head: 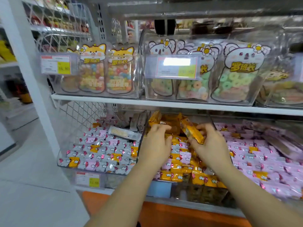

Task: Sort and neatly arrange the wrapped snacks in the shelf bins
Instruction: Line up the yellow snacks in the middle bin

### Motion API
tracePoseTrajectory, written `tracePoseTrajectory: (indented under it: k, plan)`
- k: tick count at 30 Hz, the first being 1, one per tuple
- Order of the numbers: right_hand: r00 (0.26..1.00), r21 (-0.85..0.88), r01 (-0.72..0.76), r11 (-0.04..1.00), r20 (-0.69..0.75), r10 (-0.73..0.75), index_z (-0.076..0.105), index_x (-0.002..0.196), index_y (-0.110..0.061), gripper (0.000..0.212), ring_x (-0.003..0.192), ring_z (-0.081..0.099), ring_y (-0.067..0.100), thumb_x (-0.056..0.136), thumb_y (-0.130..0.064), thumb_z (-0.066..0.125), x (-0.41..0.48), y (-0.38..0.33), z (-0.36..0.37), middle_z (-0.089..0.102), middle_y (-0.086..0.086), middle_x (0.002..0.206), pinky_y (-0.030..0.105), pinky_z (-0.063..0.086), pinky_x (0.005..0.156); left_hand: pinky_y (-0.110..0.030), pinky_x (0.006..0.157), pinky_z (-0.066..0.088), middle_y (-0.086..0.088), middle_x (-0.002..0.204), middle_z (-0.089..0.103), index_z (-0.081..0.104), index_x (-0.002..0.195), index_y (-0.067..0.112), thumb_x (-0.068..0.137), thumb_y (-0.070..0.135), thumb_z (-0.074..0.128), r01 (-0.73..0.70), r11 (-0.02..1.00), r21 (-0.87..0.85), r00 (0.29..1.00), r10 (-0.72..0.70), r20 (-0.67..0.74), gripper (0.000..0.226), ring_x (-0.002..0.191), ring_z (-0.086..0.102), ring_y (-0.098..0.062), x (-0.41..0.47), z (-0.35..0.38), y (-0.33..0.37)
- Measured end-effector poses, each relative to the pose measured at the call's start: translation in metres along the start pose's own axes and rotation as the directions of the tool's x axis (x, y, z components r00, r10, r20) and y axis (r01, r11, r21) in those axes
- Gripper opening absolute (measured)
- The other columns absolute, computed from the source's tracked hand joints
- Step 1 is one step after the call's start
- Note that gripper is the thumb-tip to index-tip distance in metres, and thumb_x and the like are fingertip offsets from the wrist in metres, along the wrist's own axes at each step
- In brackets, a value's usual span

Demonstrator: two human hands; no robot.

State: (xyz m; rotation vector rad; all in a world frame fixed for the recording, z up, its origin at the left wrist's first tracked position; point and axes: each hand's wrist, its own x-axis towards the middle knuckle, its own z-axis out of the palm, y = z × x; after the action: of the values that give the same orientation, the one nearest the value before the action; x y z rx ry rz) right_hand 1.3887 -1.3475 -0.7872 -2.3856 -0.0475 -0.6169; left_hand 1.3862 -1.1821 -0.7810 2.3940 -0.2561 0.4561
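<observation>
The right hand [211, 145] pinches a long orange foil-wrapped snack pack [191, 131], its axis running 11 to 5 o'clock. The left hand [156, 143] grips the stacked orange packs [171, 120] at that pack's 10 o'clock, at the back of the clear plastic middle bin [144, 128].

Middle-bin snacks [177, 176] orange-wrapped with a few pink; left-bin snacks [105, 149] grey and pink, few orange; right-bin snacks [262, 154] mostly pink; price label [56, 64] white with yellow panel.

Three clear bins are set on the lower shelf [188, 204]: a bin [61, 161] left of the left hand [155, 142], a bin [211, 119] under both hands, a bin [278, 196] right of the right hand [211, 145]. Bins [142, 89] of candy bags [236, 76] are stood on the upper shelf [164, 104] above.
</observation>
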Motion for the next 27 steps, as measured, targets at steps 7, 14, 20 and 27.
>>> tracePoseTrajectory:
  k: [7, 14, 20, 27]
  plan:
    - [1.0, -0.311, -0.017, 0.95, -0.013, 0.014, 0.053, 0.117, -0.01, 0.031, 0.087, 0.06, 0.035, 0.087, -0.019, 0.058, 0.036, 0.014, 0.0, 0.056, 0.015, 0.111, 0.031, 0.042, 0.063, -0.043, 0.114, 0.02, 0.001, 0.151, 0.029, 0.034, 0.143, 0.031, 0.098, 0.039, 0.042, -0.089, 0.924, 0.372, 0.961, -0.018, 0.275, 0.046, 0.14, 0.021, -0.023, 0.016, 0.032, -0.009]
    - [0.98, -0.387, 0.027, 0.922, 0.19, 0.051, 0.053, 0.125, -0.017, 0.033, 0.109, 0.052, 0.026, 0.093, -0.028, 0.052, 0.051, 0.021, 0.025, 0.048, 0.011, 0.128, 0.029, 0.044, 0.085, -0.04, 0.115, 0.018, -0.001, 0.155, 0.024, 0.034, 0.143, 0.032, 0.098, 0.046, 0.035, -0.055, 0.928, 0.37, 0.936, -0.081, 0.342, 0.047, 0.141, 0.022, -0.023, 0.02, 0.038, -0.021]
    - [0.904, -0.361, 0.127, 0.924, 0.426, 0.042, 0.037, 0.14, -0.02, 0.047, 0.115, 0.05, 0.025, 0.095, -0.012, 0.046, 0.058, 0.021, 0.017, 0.048, 0.011, 0.134, 0.028, 0.041, 0.092, -0.041, 0.115, 0.019, -0.001, 0.154, 0.026, 0.036, 0.142, 0.032, 0.098, 0.044, 0.036, -0.057, 0.922, 0.382, 0.939, -0.081, 0.335, 0.046, 0.141, 0.022, -0.022, 0.021, 0.042, -0.022]
    - [0.961, -0.295, 0.094, 0.951, 0.275, -0.01, 0.053, 0.132, -0.021, 0.039, 0.1, 0.061, 0.026, 0.093, -0.016, 0.05, 0.041, 0.038, -0.045, 0.065, 0.01, 0.116, 0.027, 0.044, 0.078, -0.037, 0.109, 0.024, 0.007, 0.141, 0.041, 0.047, 0.132, 0.033, 0.097, 0.036, 0.043, -0.086, 0.929, 0.359, 0.975, 0.005, 0.221, 0.036, 0.129, 0.037, -0.017, 0.018, 0.042, -0.002]
